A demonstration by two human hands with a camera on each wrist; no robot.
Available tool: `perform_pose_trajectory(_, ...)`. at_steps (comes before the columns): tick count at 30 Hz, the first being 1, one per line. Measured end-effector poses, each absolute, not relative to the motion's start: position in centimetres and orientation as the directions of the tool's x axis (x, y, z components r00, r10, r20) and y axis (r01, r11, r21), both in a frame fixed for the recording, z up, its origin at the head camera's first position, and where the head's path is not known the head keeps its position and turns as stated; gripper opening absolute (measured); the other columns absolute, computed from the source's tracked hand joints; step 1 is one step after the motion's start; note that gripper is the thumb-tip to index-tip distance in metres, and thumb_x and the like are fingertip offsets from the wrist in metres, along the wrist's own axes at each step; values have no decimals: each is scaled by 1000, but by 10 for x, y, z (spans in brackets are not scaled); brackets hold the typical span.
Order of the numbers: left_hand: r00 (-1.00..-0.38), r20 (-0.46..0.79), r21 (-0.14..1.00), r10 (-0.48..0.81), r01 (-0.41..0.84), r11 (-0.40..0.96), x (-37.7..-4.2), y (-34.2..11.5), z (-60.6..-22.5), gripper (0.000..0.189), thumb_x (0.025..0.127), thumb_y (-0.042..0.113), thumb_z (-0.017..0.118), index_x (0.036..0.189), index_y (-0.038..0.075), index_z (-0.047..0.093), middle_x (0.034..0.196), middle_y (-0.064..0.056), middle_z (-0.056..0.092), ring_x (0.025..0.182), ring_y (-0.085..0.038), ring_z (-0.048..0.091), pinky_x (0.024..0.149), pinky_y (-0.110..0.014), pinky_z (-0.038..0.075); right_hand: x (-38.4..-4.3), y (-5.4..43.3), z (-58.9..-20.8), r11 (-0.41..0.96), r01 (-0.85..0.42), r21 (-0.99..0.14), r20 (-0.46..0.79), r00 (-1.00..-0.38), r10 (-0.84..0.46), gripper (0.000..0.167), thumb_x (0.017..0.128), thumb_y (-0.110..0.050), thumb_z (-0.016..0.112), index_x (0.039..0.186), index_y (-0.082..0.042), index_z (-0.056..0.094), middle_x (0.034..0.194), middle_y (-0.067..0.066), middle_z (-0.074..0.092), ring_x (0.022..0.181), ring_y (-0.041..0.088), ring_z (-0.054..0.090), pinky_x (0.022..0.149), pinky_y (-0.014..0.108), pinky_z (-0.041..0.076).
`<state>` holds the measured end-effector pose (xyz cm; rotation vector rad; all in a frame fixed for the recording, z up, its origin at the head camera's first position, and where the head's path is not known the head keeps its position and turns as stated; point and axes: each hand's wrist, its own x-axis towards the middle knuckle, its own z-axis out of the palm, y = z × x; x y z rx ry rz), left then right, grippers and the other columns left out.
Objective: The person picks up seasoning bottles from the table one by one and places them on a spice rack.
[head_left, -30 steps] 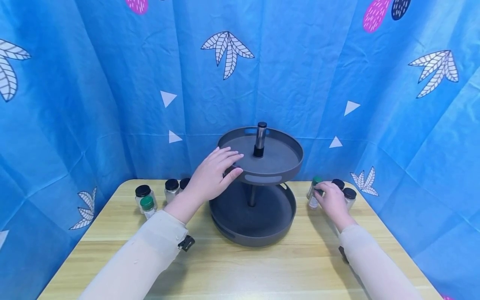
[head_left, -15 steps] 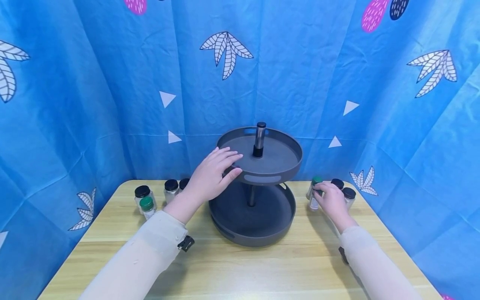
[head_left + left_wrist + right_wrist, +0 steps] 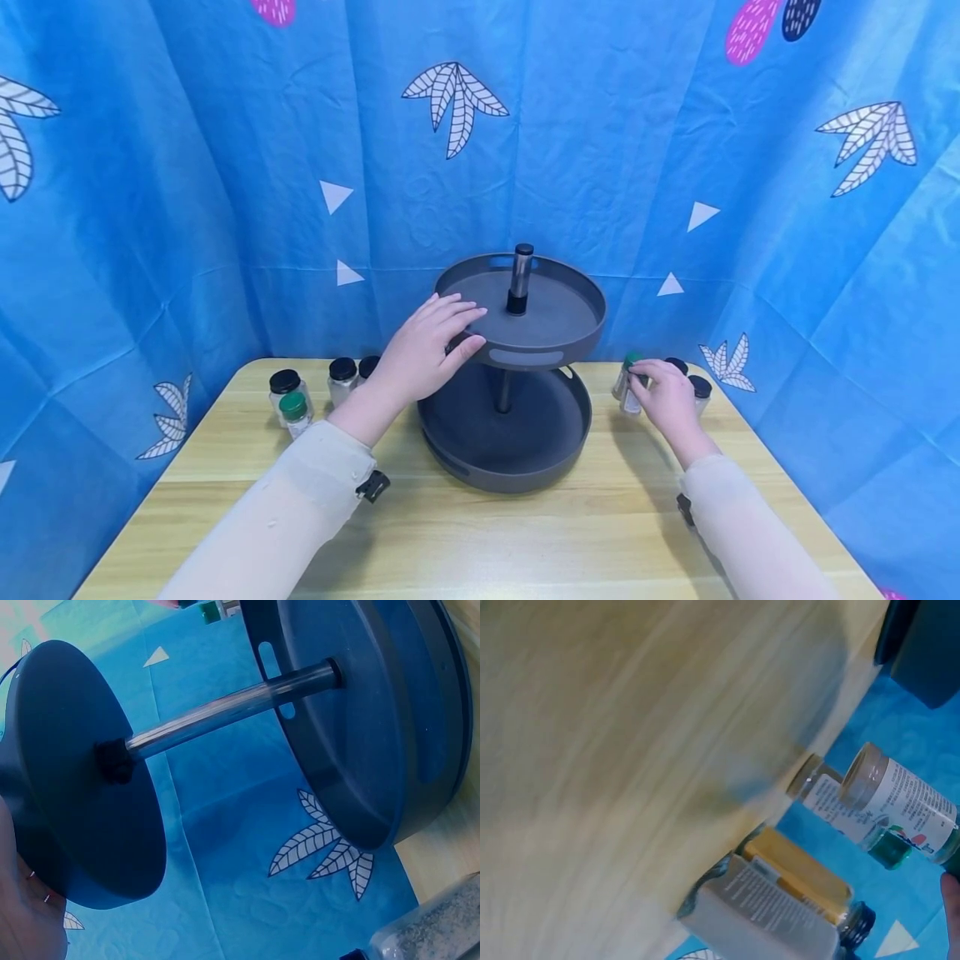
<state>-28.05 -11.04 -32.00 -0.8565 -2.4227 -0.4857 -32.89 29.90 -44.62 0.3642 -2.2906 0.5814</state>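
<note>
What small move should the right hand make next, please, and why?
I would probably raise the jar a little higher before moving it sideways. The right hand pinches it near the top, its base seems only just off the table, a second green-capped jar stands close beside it, and the lower tray nearby has a raised rim.

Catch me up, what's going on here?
A person's right hand pinches a green-capped jar near its top; the jar looks slightly tilted, perhaps just off the table. The left hand rests at the rim of the upper dark tray. More jars stand on both sides.
</note>
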Motion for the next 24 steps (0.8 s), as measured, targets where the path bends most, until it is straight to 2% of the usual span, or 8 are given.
perform_pose_trajectory(8, -665, 576, 155, 476, 661, 735, -279, -111, -319, 52, 103, 49, 48, 143, 17, 58, 144, -5, 56, 144, -24, 38, 124, -43, 18, -323, 293, -431, 847, -421, -324, 754, -656, -38, 14, 82, 1, 77, 97, 0, 77, 100, 17, 74, 99, 38, 66, 89, 54, 51)
perform_pose_trajectory(16, -662, 582, 159, 472, 662, 733, -278, -111, -319, 53, 103, 51, 47, 143, 17, 58, 144, -5, 56, 144, -24, 38, 124, -43, 18, -316, 289, -418, 834, -445, -327, 798, -603, -9, 13, 84, -1, 74, 97, 1, 77, 102, 18, 74, 99, 38, 66, 84, 53, 53)
perform_pose_trajectory(21, -661, 582, 160, 473, 664, 731, -278, -111, -318, 55, 103, 53, 45, 143, 17, 58, 145, -5, 56, 144, -25, 38, 124, -45, 18, -314, 287, -412, 837, -432, -336, 803, -595, 15, 14, 84, -3, 74, 97, -1, 77, 104, 16, 74, 99, 35, 66, 75, 50, 55)
perform_pose_trajectory(24, -660, 584, 163, 473, 666, 728, -277, -111, -318, 55, 103, 52, 45, 142, 16, 58, 144, -5, 56, 144, -25, 38, 124, -44, 18, -312, 286, -408, 841, -418, -344, 807, -589, 37, 14, 84, -4, 74, 97, -3, 78, 104, 14, 74, 100, 34, 66, 76, 49, 55)
